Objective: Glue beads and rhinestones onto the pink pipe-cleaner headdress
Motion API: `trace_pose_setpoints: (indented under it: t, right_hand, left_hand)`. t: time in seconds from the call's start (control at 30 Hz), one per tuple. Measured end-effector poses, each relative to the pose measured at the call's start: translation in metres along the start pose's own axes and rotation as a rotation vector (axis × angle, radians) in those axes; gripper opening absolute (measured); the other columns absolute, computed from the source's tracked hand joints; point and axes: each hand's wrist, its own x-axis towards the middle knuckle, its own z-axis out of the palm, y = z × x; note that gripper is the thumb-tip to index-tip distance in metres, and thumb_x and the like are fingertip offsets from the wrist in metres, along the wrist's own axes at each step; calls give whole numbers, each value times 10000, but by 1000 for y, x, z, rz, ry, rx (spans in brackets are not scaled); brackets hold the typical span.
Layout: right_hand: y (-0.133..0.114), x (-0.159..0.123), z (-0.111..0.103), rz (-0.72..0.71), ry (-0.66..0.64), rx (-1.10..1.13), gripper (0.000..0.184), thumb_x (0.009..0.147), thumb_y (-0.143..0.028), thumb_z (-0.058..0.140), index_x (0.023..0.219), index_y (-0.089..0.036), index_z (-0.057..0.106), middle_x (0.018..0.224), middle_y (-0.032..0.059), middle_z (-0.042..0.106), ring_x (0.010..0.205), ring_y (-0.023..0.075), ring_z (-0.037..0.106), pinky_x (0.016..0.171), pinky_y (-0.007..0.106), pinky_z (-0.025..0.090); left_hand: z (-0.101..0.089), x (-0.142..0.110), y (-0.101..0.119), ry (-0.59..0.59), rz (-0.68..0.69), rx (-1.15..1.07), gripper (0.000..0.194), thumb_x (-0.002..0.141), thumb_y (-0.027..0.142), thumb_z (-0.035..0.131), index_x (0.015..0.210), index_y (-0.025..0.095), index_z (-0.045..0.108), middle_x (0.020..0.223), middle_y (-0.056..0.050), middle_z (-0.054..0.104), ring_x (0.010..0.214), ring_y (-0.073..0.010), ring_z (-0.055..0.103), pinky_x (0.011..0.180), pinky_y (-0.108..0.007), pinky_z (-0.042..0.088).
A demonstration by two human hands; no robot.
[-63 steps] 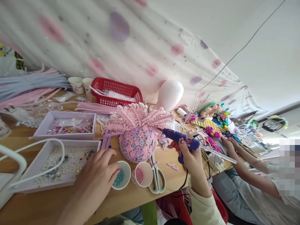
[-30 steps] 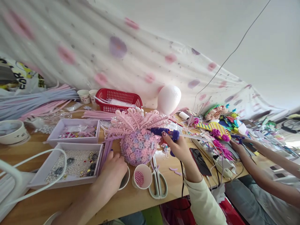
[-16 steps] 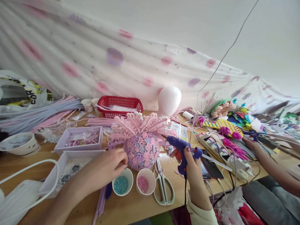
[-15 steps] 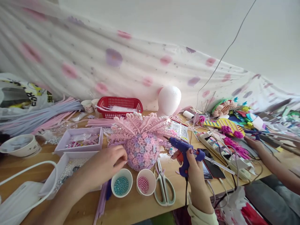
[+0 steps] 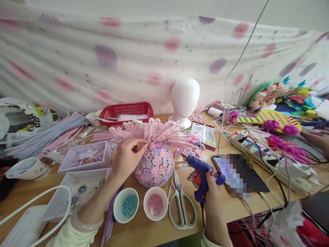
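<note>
My left hand (image 5: 130,155) pinches with thumb and fingertips at the upper left of a ball covered in pink, lilac and blue flowers (image 5: 154,166). What sits between those fingertips is too small to make out. Pink feather-like plumes (image 5: 151,132) edged with pearls fan out above the ball. My right hand (image 5: 212,187) is wrapped round a blue hot glue gun (image 5: 203,169), its nozzle pointing left, just right of the ball and apart from it. Below the ball stand a paper cup of teal beads (image 5: 129,206) and a paper cup of pink beads (image 5: 155,204).
Green-handled scissors (image 5: 182,209) lie beside the cups. Bead trays (image 5: 84,157) stand at left. A red basket (image 5: 125,115) and a white foam head (image 5: 185,101) are behind. At right are a phone (image 5: 221,168), a power strip (image 5: 269,161), cables and another person's hand (image 5: 316,139).
My left hand has moved up and right from beside the ball to its top edge, at the plume base. The glue gun stays close to its place. The view has shifted.
</note>
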Motion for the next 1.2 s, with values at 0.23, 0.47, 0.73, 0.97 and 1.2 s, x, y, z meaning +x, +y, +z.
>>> trace_pose_setpoints:
  t: [0.23,0.47,0.73,0.97,1.2]
  right_hand:
    - [4,0,0,48,9,-24,615,824,-804,628,663,-210,654,564,47,589,476,156,477,424,274,365]
    - [2,0,0,28,35,-26,595,854,-782,619,703,-209,673,618,63,645,547,182,543,520,300,429]
    - [9,4,0,33,15,-12,597,887,-780,575,733,-209,653,696,63,675,589,190,586,539,299,460]
    - [11,3,0,79,77,3,542,845,-759,649,790,-220,657,614,24,625,473,155,459,402,282,316]
    - [8,7,6,30,69,30,596,784,-791,687,699,-202,645,633,42,642,525,144,500,478,265,404]
  left_hand:
    - [11,-3,-6,-39,-24,-2,189,839,301,610,837,199,770,558,54,566,529,-115,484,579,-237,405]
    - [14,-4,-12,-63,-44,5,201,862,316,614,873,202,779,568,49,595,545,-124,527,587,-237,433]
    - [12,-5,-15,-65,-27,0,238,894,291,586,952,198,797,809,-24,789,680,-166,674,683,-271,534]
    - [10,-11,-12,-44,-9,7,284,963,287,528,1022,173,781,1034,-88,817,954,-226,742,862,-326,563]
    - [-2,-23,1,-135,75,148,394,996,232,441,1185,130,771,885,-57,690,768,-158,657,739,-271,527]
